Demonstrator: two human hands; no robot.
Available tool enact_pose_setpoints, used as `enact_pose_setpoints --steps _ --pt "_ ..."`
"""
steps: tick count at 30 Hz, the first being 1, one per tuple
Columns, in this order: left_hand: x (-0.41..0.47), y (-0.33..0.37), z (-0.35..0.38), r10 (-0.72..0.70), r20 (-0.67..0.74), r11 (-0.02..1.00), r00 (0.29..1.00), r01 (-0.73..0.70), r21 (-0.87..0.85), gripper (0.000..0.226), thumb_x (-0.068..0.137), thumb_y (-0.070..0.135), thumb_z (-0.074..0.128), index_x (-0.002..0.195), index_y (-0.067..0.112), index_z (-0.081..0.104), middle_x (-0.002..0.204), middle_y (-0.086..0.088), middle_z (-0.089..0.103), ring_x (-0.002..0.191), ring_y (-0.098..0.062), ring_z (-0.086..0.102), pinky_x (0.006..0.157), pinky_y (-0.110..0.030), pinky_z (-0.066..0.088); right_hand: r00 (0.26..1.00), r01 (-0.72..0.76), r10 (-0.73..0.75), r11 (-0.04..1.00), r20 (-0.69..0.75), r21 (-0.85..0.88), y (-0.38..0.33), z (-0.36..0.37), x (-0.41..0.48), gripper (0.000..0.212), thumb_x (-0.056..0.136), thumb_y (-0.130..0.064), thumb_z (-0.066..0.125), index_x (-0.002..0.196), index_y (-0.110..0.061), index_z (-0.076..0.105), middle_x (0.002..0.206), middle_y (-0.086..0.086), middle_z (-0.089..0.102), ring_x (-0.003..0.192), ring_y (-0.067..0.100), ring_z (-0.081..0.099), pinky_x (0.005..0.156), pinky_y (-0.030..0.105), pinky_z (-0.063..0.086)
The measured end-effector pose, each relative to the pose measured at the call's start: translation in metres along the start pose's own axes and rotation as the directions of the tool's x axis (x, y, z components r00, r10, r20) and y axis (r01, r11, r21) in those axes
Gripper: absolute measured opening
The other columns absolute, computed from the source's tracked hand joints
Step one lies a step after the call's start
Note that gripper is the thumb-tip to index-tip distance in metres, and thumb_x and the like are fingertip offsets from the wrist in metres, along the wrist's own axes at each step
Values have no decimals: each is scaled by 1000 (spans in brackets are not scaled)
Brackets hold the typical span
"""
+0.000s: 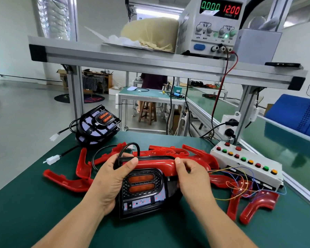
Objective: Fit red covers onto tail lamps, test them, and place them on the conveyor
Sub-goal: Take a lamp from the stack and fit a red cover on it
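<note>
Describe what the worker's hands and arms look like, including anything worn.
The left hand and right hand are bare: no gloves, rings, watch or bands. Nails are short and unpainted. The forearms are uncovered down to the picture's bottom edge; no sleeve shows.

We see a black plastic tail lamp with two orange oval lenses (143, 190) tilted on the green bench (34, 212), a glossy red curved plastic cover (156, 164) along its top edge. Loose red covers (66, 181) lie scattered around it.
</note>
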State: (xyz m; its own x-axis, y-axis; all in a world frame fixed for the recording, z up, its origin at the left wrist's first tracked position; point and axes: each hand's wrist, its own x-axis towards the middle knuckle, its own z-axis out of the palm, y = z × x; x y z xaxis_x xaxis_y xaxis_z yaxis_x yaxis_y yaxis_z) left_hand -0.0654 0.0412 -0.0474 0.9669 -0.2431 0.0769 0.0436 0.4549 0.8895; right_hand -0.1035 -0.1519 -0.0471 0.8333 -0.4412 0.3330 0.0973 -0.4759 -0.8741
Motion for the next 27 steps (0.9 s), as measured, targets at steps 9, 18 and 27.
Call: enact_pose_setpoints --steps 9,18,27 --pt "-2 -1 2 26 24 999 999 -26 -34 24 60 23 82 82 22 73 89 -19 74 75 -36 73 62 -47 59 998 4 -3 1000 -58 16 10 -2 7 25 88 -38 66 71 -21 64 75 -4 66 74 15 59 75 35 49" --pt "-3 -2 2 4 3 997 1000 -3 -78 17 70 16 77 86 18 72 95 -26 73 80 -45 72 63 -54 58 960 -240 124 831 253 502 11 0 3 21 80 -29 72 80 -15 56 80 5 59 80 22 55 78 33 48" --pt "-3 -3 3 -20 23 997 1000 22 -80 25 59 22 83 83 21 74 94 -24 73 81 -44 72 65 -54 58 963 -267 181 751 200 603 15 4 3 28 76 -24 75 97 -21 57 87 6 64 70 14 67 68 28 55"
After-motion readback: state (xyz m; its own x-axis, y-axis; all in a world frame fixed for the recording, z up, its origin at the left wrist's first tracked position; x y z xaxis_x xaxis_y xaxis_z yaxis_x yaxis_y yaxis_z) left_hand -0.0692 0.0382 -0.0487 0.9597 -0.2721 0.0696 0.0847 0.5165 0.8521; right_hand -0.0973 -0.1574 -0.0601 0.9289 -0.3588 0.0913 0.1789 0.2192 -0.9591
